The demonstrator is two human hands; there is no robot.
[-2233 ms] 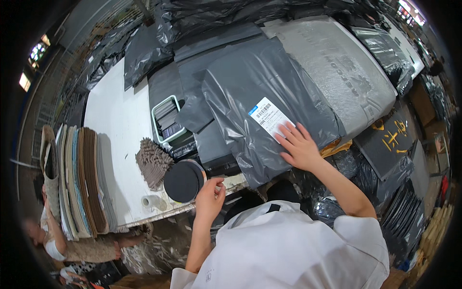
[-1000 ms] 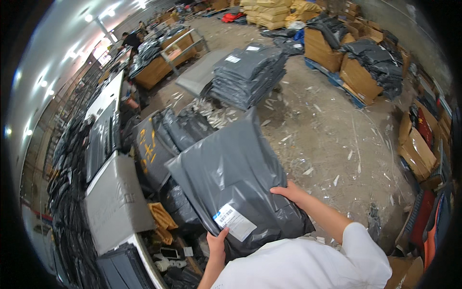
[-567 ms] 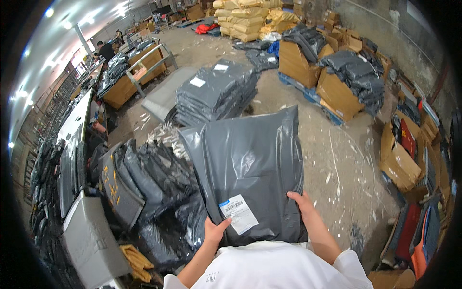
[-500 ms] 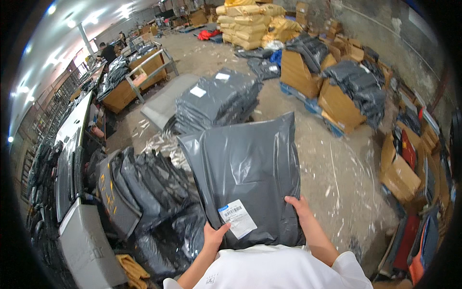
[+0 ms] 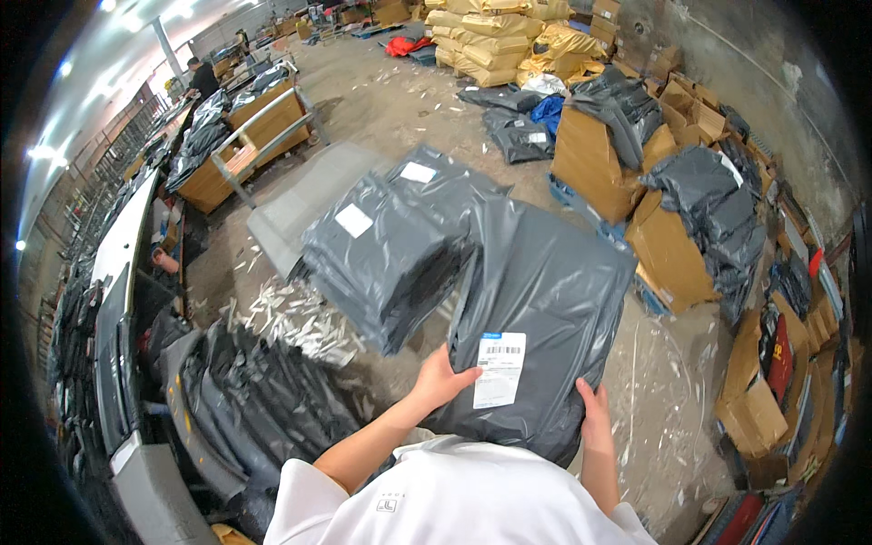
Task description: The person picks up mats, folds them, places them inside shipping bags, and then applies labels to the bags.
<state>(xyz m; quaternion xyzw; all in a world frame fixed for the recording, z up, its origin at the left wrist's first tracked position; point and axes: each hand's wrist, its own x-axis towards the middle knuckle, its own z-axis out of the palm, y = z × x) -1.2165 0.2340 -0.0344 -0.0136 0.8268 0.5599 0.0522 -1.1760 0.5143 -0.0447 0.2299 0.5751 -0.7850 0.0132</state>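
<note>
A large dark grey plastic mailing bag (image 5: 554,282), full and flat, is held in front of my body. A white shipping label (image 5: 499,371) faces up near its close edge. My left hand (image 5: 447,380) grips the left edge, thumb lying over the label's side. My right hand (image 5: 594,409) is closed on the right edge, with most fingers hidden underneath. Just beyond, to the left, a stack of similar grey mailing bags (image 5: 381,245) carries white labels on top. The held bag's far left part overlaps that stack in view; whether they touch I cannot tell.
The stack lies on a grey cart (image 5: 313,195) with a metal handle. White paper scraps (image 5: 304,318) litter the floor. More bags (image 5: 263,391) pile up at near left. Cardboard boxes (image 5: 672,245) stand right, yellow sacks (image 5: 481,45) far back. A person (image 5: 202,80) is at far left.
The held mailing bag has swung to the right and tilted, along with both hands. The cart and its stack now appear nearer and farther left of the bag.
</note>
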